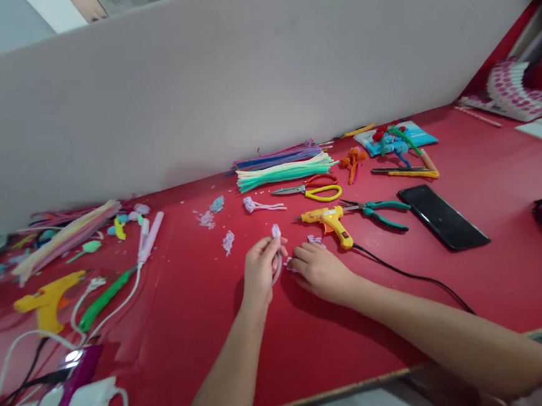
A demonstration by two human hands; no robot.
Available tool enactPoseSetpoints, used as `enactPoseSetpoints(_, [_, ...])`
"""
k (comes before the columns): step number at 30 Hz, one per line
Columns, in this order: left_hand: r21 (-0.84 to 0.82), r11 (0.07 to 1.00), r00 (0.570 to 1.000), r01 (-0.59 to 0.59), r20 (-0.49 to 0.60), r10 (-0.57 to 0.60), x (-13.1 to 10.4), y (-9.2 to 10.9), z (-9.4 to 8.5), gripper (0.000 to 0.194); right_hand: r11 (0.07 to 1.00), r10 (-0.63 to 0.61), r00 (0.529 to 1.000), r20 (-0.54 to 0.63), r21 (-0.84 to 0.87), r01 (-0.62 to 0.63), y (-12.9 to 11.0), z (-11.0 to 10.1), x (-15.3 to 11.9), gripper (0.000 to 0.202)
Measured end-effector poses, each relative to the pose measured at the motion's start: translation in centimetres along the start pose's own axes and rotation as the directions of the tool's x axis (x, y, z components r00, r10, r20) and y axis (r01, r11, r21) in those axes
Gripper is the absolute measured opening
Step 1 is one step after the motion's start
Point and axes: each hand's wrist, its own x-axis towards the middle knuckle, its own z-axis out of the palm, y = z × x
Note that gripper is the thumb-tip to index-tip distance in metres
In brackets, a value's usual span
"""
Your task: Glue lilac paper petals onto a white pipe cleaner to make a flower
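My left hand [260, 266] pinches a pale lilac flower-like piece [276, 231] upright by its stem, and the stem's lower end curves down beside the fingers. Just to its right, my right hand [321, 271] rests low over the red table, fingers bent down around small lilac bits [289, 263]; what its fingertips hold is too small to tell. Behind that hand lies another lilac piece [316, 241]. A finished-looking lilac flower with stems [251, 205] lies farther back, and a lilac clump [228, 242] sits left of my left hand.
Right of centre lie a yellow glue gun [331, 220], teal pliers [384, 206], scissors [324, 191] and a black phone [443, 217]. Pipe cleaners [282, 172] are piled near the grey partition [224, 81]. A second glue gun [51, 301], green cutter [105, 300] and power strip [63, 394] are left.
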Motion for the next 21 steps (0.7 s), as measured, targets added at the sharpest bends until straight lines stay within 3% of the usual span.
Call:
enactPoseSetpoints(5, [0.008, 1.0, 1.0, 0.003, 0.026, -0.003, -0.1, 0.1, 0.1, 0.024, 1.0, 0.004, 1.0, -0.014, -0.006, -0.004, -0.3, 1.3, 0.2, 0.019])
enactPoseSetpoints(10, [0.012, 1.0, 1.0, 0.012, 0.015, -0.012, -0.1, 0.2, 0.1, 0.026, 0.994, 0.03, 0.998, -0.052, 0.108, -0.024, 0.1, 1.8, 0.2, 0.016])
enactPoseSetpoints(17, [0.037, 0.998, 0.998, 0.047, 0.047, -0.049, 0.0, 0.0, 0.1, 0.025, 0.916, 0.217, 0.967, -0.136, 0.37, -0.154, 2.1, -1.2, 0.2, 0.014])
enactPoseSetpoints(21, [0.108, 0.99, 0.986, 0.087, 0.13, -0.101, -0.3, 0.0, 0.4, 0.025, 0.778, 0.326, 0.929, -0.174, 0.609, -0.159, 3.0, -3.1, 0.1, 0.019])
